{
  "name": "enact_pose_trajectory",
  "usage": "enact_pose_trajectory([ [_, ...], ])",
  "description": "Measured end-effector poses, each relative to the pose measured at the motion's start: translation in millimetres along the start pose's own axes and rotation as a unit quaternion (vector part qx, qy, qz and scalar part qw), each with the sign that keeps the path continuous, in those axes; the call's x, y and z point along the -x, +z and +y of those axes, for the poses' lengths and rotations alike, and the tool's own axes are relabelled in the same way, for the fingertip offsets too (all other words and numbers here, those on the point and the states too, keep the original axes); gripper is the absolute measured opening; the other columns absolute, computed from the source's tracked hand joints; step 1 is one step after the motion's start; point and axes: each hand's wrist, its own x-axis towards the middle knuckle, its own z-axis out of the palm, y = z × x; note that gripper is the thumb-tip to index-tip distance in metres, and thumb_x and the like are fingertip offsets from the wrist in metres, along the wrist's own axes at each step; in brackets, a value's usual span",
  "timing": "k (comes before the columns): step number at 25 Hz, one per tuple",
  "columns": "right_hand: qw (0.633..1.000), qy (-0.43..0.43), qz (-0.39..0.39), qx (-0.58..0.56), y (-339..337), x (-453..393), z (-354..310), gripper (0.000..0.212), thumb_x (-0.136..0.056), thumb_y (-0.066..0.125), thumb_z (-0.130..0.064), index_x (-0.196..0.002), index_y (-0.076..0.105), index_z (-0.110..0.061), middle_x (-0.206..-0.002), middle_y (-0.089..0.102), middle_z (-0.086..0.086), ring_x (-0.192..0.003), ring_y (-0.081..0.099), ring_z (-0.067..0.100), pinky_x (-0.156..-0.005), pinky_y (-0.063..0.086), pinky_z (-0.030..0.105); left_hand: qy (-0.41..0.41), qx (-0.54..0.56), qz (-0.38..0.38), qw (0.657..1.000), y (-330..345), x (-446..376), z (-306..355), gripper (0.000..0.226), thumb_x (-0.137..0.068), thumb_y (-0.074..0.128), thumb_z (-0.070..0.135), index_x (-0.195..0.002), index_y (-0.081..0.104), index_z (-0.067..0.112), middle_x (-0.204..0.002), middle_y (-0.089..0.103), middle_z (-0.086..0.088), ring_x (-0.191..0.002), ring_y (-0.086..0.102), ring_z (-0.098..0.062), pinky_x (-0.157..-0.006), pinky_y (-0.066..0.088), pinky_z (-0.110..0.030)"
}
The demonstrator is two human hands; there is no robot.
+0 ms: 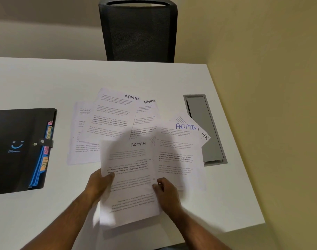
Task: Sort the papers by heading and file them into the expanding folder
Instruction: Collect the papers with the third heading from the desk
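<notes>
Both hands hold one printed sheet headed ADMIN (130, 179) just above the white table. My left hand (98, 183) pinches its left edge and my right hand (165, 191) grips its right edge. Its printed text reads upside down. Loose sheets lie fanned behind it: another ADMIN sheet (114, 116), a SPORTS sheet (147, 114), a sheet with ADMIN in blue ink (175, 150) and an HR sheet (204, 136) partly under it. The black expanding folder (15, 150) lies closed at the left, coloured tabs showing along its right side.
A grey cable hatch (206, 130) is set into the white table (45, 83) at the right, partly under the papers. A black mesh chair (138, 31) stands behind the far edge. The table's right edge runs diagonally close to the papers.
</notes>
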Motion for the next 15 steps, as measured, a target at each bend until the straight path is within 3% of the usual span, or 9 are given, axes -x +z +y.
enact_pose_trajectory([
  [3, 0.972, -0.028, 0.213, 0.097, -28, -13, 8, 0.036, -0.087, 0.08, -0.033, -0.115, 0.064, -0.016, -0.111, 0.066, 0.001, -0.102, 0.063, 0.022, -0.089, 0.057, 0.044, 0.002, -0.009, 0.013, 1.0, 1, -1, 0, 0.019, -0.1, 0.058, 0.011, -0.118, 0.065, 0.01, -0.108, 0.074, -0.012, -0.091, 0.073, -0.035, -0.085, 0.06, -0.054],
  [5, 0.945, 0.047, 0.293, 0.135, -53, -26, 15, 0.062, -0.077, 0.088, -0.039, -0.122, 0.059, -0.009, -0.123, 0.057, 0.013, -0.114, 0.055, 0.035, -0.091, 0.052, 0.048, -0.001, -0.01, 0.019, 1.0, 2, 1, 1, 0.021, -0.101, 0.056, 0.011, -0.12, 0.064, 0.009, -0.105, 0.073, -0.009, -0.089, 0.073, -0.031, -0.075, 0.062, -0.045],
  [7, 0.933, 0.168, 0.282, 0.147, -77, -37, 20, 0.079, -0.073, 0.088, -0.051, -0.127, 0.051, -0.007, -0.131, 0.049, 0.019, -0.122, 0.049, 0.04, -0.094, 0.05, 0.051, 0.002, -0.026, 0.026, 0.999, 2, 3, 1, 0.025, -0.101, 0.055, 0.012, -0.124, 0.064, 0.01, -0.104, 0.073, -0.006, -0.087, 0.072, -0.026, -0.065, 0.06, -0.033],
  [9, 0.927, 0.23, 0.254, 0.154, -93, -44, 24, 0.088, -0.072, 0.086, -0.058, -0.132, 0.047, -0.006, -0.133, 0.047, 0.021, -0.125, 0.048, 0.04, -0.096, 0.049, 0.052, 0.003, -0.035, 0.027, 0.999, 2, 4, 1, 0.026, -0.101, 0.054, 0.012, -0.124, 0.064, 0.01, -0.106, 0.073, -0.006, -0.086, 0.071, -0.022, -0.062, 0.057, -0.028],
  [15, 0.942, 0.208, 0.219, 0.148, -99, -51, 29, 0.089, -0.074, 0.09, -0.046, -0.136, 0.043, -0.004, -0.136, 0.048, 0.021, -0.127, 0.049, 0.039, -0.098, 0.05, 0.05, 0.009, -0.033, 0.024, 0.999, 3, 9, 2, 0.025, -0.101, 0.056, 0.018, -0.125, 0.064, 0.016, -0.106, 0.072, -0.003, -0.089, 0.07, -0.023, -0.064, 0.057, -0.03],
])
